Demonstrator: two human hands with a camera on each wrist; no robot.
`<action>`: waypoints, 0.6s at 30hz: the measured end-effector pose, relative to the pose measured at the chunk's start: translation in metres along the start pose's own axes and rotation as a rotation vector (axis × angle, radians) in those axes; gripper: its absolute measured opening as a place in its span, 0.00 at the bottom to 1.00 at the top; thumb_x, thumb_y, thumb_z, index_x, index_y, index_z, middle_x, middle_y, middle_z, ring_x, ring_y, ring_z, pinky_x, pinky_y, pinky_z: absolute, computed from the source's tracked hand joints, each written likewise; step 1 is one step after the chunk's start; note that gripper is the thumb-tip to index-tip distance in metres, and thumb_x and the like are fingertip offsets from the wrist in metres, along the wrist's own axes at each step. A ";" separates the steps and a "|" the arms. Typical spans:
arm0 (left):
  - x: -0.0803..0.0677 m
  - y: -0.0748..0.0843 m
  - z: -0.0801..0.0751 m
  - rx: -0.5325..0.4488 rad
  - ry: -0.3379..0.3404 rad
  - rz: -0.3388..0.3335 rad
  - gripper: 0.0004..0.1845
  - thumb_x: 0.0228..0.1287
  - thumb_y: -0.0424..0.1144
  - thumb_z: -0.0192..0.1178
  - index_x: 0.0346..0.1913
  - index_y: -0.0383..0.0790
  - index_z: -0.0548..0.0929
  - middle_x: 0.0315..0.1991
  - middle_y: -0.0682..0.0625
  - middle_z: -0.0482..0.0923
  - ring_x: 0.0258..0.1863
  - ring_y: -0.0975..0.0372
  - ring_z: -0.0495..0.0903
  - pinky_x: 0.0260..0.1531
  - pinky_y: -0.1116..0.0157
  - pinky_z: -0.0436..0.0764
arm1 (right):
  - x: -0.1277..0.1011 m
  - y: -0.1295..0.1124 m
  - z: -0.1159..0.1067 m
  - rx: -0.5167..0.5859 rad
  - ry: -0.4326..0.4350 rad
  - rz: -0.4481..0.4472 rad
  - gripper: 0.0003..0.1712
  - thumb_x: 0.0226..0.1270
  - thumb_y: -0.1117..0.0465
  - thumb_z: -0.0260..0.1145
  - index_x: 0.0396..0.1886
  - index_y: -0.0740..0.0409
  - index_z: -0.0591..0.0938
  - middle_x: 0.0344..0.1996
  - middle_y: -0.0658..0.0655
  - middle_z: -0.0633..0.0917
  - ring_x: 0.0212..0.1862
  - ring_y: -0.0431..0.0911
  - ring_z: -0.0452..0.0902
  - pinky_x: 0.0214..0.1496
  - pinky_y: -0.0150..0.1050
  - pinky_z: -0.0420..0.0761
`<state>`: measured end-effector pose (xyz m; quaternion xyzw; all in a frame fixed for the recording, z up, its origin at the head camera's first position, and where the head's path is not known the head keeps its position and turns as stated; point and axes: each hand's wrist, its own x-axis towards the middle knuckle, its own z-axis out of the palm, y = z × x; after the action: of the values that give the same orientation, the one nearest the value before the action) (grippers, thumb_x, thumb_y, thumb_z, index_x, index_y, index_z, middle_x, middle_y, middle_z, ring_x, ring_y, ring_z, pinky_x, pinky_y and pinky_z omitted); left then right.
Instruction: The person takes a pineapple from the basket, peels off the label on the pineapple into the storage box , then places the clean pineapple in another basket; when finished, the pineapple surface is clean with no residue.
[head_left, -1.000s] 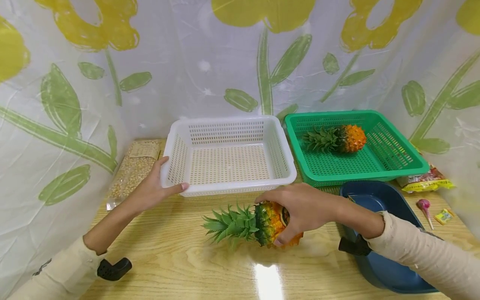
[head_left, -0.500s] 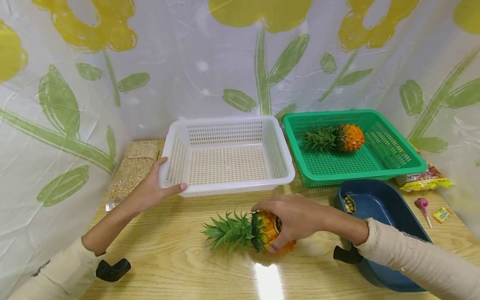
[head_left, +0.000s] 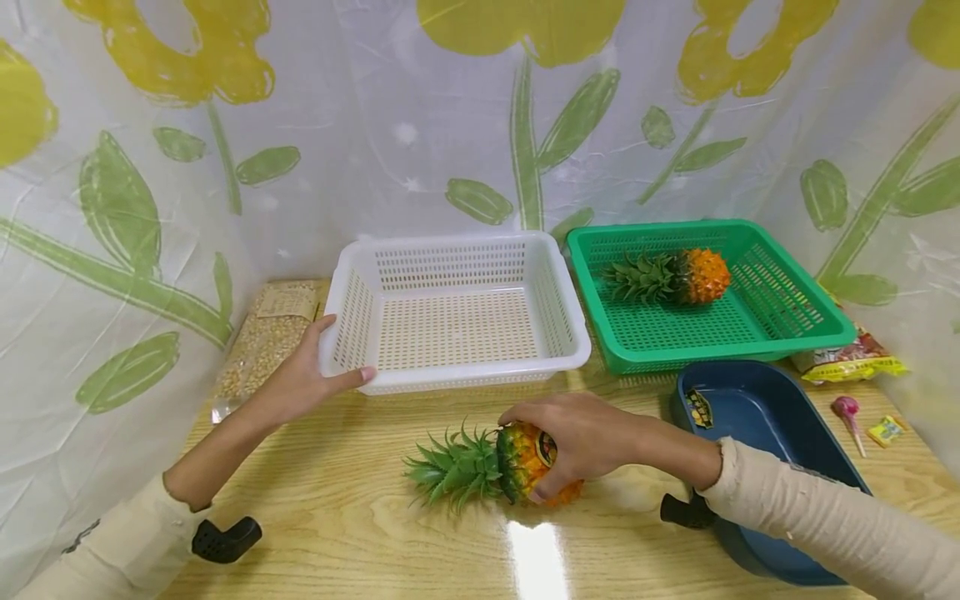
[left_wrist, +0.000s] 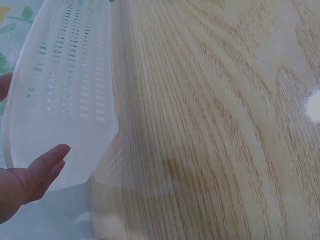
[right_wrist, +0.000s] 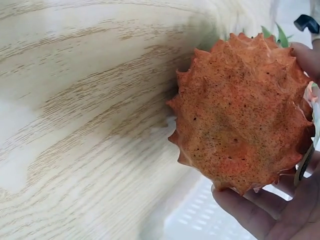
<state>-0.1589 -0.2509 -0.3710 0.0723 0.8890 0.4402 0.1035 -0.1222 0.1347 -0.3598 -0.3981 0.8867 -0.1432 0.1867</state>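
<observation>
In the head view my right hand (head_left: 588, 442) grips a small pineapple (head_left: 517, 475) lying on its side, thumb on the near side and fingers over the far side. Its green crown points left. The right wrist view shows the spiky orange base of this pineapple (right_wrist: 240, 115) close up, with fingers beneath it. At the white basket (head_left: 465, 375), my left hand (head_left: 311, 375) holds the front left corner, the thumb along the front. Some of its fingers are hidden behind the basket. Inside the green basket (head_left: 720, 346) lies a second pineapple (head_left: 701, 277).
A dark blue basin (head_left: 757, 408) stands on the right, partly under the right forearm. Beyond it are a lollipop (head_left: 846, 408), a yellow wrapped candy (head_left: 887, 431) and a snack bag (head_left: 855, 360). A bag of corn kernels (head_left: 262, 333) lies at the left. A flowered curtain closes the back.
My right hand has moved slightly left and toward me with the pineapple, which now sits lower in view. The left hand and the white basket stay where they were.
</observation>
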 end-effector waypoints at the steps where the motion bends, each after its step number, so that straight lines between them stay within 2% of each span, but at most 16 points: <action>1: 0.000 0.000 0.000 0.003 -0.001 -0.003 0.61 0.63 0.53 0.69 0.80 0.37 0.34 0.65 0.26 0.68 0.59 0.36 0.76 0.57 0.40 0.78 | 0.000 0.000 0.000 -0.003 0.002 -0.004 0.50 0.46 0.34 0.78 0.70 0.45 0.73 0.55 0.46 0.83 0.49 0.41 0.79 0.44 0.39 0.79; 12: -0.001 0.003 0.000 0.006 0.006 0.016 0.59 0.63 0.50 0.70 0.80 0.35 0.36 0.64 0.26 0.68 0.58 0.37 0.77 0.56 0.42 0.79 | 0.001 0.001 0.000 0.048 -0.009 0.041 0.57 0.46 0.33 0.78 0.75 0.48 0.67 0.53 0.46 0.83 0.48 0.41 0.79 0.44 0.41 0.79; 18: -0.002 0.008 0.000 0.144 0.077 0.025 0.60 0.59 0.53 0.72 0.79 0.32 0.42 0.65 0.25 0.54 0.54 0.40 0.70 0.48 0.45 0.80 | 0.002 0.002 0.000 0.067 -0.015 0.054 0.57 0.46 0.33 0.78 0.74 0.48 0.68 0.56 0.47 0.83 0.52 0.44 0.79 0.49 0.45 0.80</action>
<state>-0.1564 -0.2467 -0.3649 0.0736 0.9207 0.3787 0.0582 -0.1252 0.1344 -0.3613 -0.3686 0.8904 -0.1646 0.2103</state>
